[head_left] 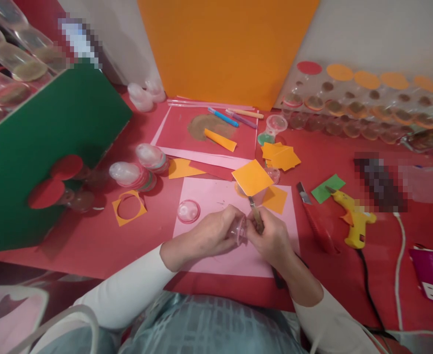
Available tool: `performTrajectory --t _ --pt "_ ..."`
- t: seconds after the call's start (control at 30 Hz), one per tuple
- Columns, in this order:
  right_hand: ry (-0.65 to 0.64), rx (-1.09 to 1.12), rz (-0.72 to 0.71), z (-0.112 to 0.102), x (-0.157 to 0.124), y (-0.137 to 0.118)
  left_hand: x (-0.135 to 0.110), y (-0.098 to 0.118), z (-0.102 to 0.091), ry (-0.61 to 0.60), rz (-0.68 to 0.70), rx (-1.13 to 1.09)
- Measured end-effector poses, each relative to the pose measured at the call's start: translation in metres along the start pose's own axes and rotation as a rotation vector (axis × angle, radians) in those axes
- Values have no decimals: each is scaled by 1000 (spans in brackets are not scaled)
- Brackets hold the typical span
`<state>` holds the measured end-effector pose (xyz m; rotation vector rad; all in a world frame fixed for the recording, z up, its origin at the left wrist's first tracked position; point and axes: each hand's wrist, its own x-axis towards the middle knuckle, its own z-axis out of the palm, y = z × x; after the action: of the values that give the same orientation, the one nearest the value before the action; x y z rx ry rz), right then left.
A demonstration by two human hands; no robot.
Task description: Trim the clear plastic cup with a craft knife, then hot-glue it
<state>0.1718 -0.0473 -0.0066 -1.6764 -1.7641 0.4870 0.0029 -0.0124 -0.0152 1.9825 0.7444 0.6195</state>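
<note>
My left hand (216, 228) is closed around a small clear plastic cup (239, 231) with a pinkish rim, low over a pink paper sheet (201, 255). My right hand (271, 236) grips a small knife (256, 216), its metal tip pointing up and away, and its fingers meet the cup's rim. Just beyond the knife tip, an orange paper square (252, 177) rests on something mostly hidden beneath it. On the sheet left of my hands lies a clear domed piece (188, 210) with a pink rim. Fingers partly hide the cup.
Stacked clear cups (128, 174) and an orange frame (130, 207) with a round hole lie left, near a green board (54, 157). To the right are a red cutter (318, 221), a yellow glue gun (355, 219) and cables. Bottle rows (356, 108) line the back right.
</note>
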Motion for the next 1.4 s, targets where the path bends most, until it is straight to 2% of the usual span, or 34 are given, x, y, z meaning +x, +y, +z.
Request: performTrajectory --t 0.27,0.43,0.5,0.63,0.87,1.0,1.13,1.27,1.4 --pt "-1 -39 -24 0 -1 -1 3 2 -5 -34 29 -42" --pt "107 -121 2 -4 0 3 1 4 -8 -78 11 -110" --pt "142 -129 5 -8 0 2 1 6 -8 -35 -33 -138" --pt "67 -13 -75 -15 -2 -4 3 10 -11 84 -138 -191" --pt "51 3 -49 -14 -2 -5 5 10 -12 155 -244 -254" --pt "-23 37 -77 -15 -2 -6 5 5 -9 211 -309 -258" --pt "-69 28 -137 -14 -3 -2 6 2 -12 183 -332 -326" --pt "-34 -33 -208 -8 -6 6 9 3 -21 155 -313 -320" --pt "-29 -46 -241 -7 -6 6 8 6 -24 187 -375 -337"
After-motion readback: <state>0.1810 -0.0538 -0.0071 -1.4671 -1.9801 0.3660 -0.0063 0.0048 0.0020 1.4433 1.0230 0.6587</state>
